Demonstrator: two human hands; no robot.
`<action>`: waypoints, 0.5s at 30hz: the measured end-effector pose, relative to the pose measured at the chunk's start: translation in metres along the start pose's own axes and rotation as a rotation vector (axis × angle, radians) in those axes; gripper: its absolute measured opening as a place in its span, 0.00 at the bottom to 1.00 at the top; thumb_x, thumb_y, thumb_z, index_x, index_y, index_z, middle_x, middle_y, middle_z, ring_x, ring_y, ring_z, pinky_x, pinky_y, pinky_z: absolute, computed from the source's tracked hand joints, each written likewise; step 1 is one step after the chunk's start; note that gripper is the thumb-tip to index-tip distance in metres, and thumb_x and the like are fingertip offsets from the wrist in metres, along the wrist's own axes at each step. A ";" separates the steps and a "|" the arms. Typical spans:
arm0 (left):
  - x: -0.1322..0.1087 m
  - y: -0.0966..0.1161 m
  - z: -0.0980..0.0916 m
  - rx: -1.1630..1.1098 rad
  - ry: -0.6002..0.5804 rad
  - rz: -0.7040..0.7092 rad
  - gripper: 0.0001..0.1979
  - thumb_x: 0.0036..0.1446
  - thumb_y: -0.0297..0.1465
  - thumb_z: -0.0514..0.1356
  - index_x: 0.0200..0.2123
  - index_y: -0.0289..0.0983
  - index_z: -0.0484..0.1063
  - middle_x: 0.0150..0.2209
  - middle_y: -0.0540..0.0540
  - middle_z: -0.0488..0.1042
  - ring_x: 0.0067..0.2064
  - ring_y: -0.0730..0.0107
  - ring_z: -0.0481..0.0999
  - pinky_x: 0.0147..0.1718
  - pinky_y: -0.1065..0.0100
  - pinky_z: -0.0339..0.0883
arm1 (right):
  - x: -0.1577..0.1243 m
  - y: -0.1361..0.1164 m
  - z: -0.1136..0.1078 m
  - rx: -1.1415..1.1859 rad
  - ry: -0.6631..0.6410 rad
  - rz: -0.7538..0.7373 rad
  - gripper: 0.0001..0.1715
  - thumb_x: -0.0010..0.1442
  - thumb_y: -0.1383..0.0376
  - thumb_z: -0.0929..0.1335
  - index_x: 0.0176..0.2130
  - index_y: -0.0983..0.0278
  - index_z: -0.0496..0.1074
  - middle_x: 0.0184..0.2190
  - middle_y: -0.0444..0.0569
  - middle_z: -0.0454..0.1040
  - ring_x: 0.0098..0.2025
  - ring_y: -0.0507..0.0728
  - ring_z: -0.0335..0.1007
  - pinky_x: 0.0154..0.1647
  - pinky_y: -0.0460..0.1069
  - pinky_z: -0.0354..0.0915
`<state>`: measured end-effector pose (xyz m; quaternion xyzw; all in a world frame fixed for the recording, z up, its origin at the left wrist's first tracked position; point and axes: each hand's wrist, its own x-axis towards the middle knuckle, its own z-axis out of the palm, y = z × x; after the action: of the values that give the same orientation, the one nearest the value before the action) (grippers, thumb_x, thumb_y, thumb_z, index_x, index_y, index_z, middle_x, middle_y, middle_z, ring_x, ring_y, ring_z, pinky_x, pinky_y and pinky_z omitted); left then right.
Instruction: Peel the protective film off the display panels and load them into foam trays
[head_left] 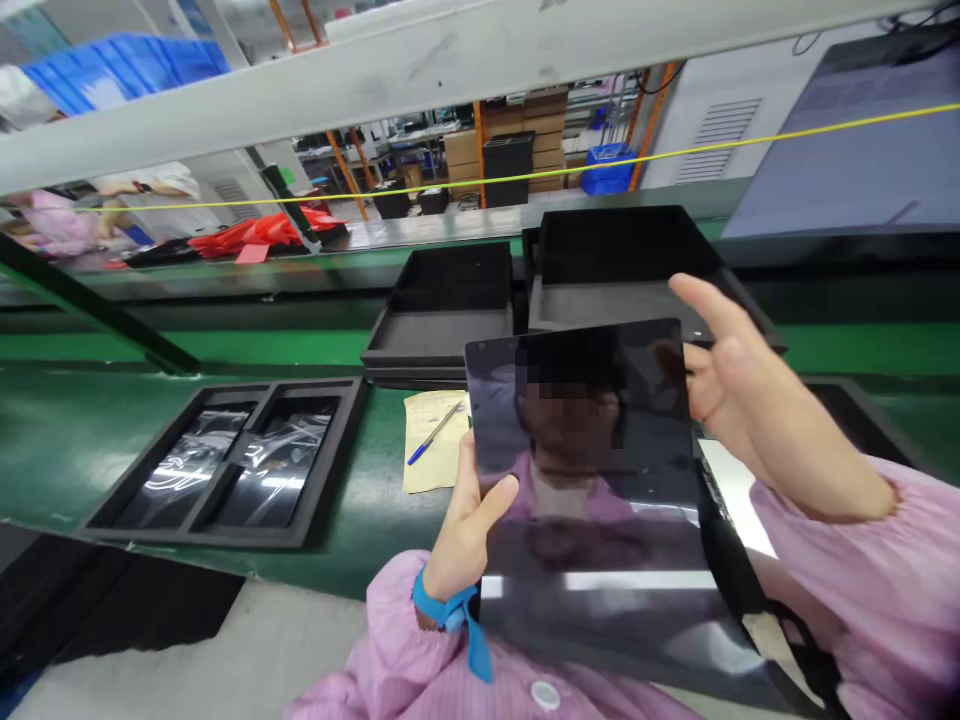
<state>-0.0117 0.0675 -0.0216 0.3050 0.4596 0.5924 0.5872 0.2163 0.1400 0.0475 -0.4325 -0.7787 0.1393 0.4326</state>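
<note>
A thin, glossy black screen panel (592,550) is tilted up in front of me, its face mirroring a person. My left hand (469,525) grips its left edge, thumb on the front and fingers behind; a blue band circles that wrist. At the upper right edge, my right hand (739,400) has one digit stretched up away from the panel. Its other fingers are at the edge, partly hidden, and whether they touch it I cannot tell. Behind the panel's left side, a blue-capped pen (436,432) lies on a yellowish paper (427,475).
A black foam tray (319,500) on the green bench (45,420) holds film-covered dark panels in two compartments. Stacked black trays (450,335) and a larger black tray (622,305) stand at the back. A yellow cord (420,188) crosses ahead, below a pale beam (375,90).
</note>
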 end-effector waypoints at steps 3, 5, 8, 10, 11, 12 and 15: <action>-0.006 -0.001 0.004 0.075 -0.103 -0.001 0.37 0.53 0.38 0.63 0.64 0.41 0.54 0.61 0.45 0.65 0.66 0.60 0.56 0.64 0.63 0.49 | 0.001 -0.002 0.004 -0.162 0.236 0.020 0.17 0.69 0.60 0.61 0.52 0.66 0.67 0.20 0.41 0.64 0.20 0.46 0.60 0.22 0.41 0.56; -0.008 -0.002 0.003 0.120 -0.105 0.027 0.37 0.54 0.37 0.62 0.65 0.40 0.53 0.61 0.45 0.65 0.67 0.61 0.55 0.64 0.64 0.49 | 0.001 -0.009 0.000 -0.636 0.374 -0.197 0.12 0.66 0.65 0.64 0.31 0.68 0.70 0.18 0.42 0.63 0.21 0.46 0.57 0.21 0.43 0.51; -0.009 -0.005 -0.001 0.165 -0.018 0.019 0.41 0.54 0.37 0.62 0.67 0.41 0.47 0.66 0.45 0.56 0.69 0.63 0.46 0.66 0.66 0.41 | -0.005 -0.025 -0.010 -1.249 0.410 -0.377 0.22 0.62 0.65 0.67 0.20 0.66 0.58 0.18 0.44 0.60 0.24 0.51 0.55 0.21 0.48 0.45; -0.011 -0.007 -0.004 0.152 0.051 -0.016 0.47 0.53 0.38 0.62 0.68 0.42 0.37 0.69 0.45 0.49 0.69 0.63 0.44 0.66 0.65 0.38 | -0.010 -0.036 -0.014 -1.287 0.345 -0.354 0.22 0.62 0.66 0.67 0.20 0.65 0.56 0.19 0.44 0.60 0.26 0.52 0.56 0.22 0.48 0.44; -0.012 -0.008 -0.006 0.140 0.080 -0.030 0.50 0.52 0.38 0.63 0.68 0.43 0.32 0.69 0.46 0.46 0.70 0.63 0.43 0.66 0.64 0.37 | -0.013 -0.040 -0.016 -1.174 0.323 -0.333 0.20 0.63 0.68 0.65 0.22 0.65 0.57 0.20 0.44 0.61 0.27 0.51 0.57 0.23 0.48 0.46; -0.014 -0.009 -0.008 0.131 0.107 -0.039 0.52 0.51 0.39 0.63 0.68 0.44 0.29 0.70 0.46 0.43 0.70 0.62 0.42 0.66 0.63 0.37 | -0.014 -0.043 -0.017 -1.001 0.307 -0.301 0.17 0.65 0.69 0.62 0.24 0.66 0.60 0.22 0.43 0.63 0.27 0.50 0.59 0.24 0.47 0.49; -0.018 -0.010 -0.012 0.129 0.153 -0.045 0.55 0.48 0.41 0.64 0.68 0.46 0.28 0.70 0.47 0.40 0.70 0.59 0.40 0.66 0.59 0.37 | -0.014 -0.047 -0.021 -0.407 0.184 -0.148 0.18 0.71 0.66 0.53 0.32 0.65 0.63 0.25 0.42 0.64 0.25 0.47 0.58 0.26 0.44 0.54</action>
<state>-0.0158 0.0463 -0.0315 0.2857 0.5470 0.5697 0.5428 0.2106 0.0979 0.0798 -0.4636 -0.7776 -0.0927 0.4145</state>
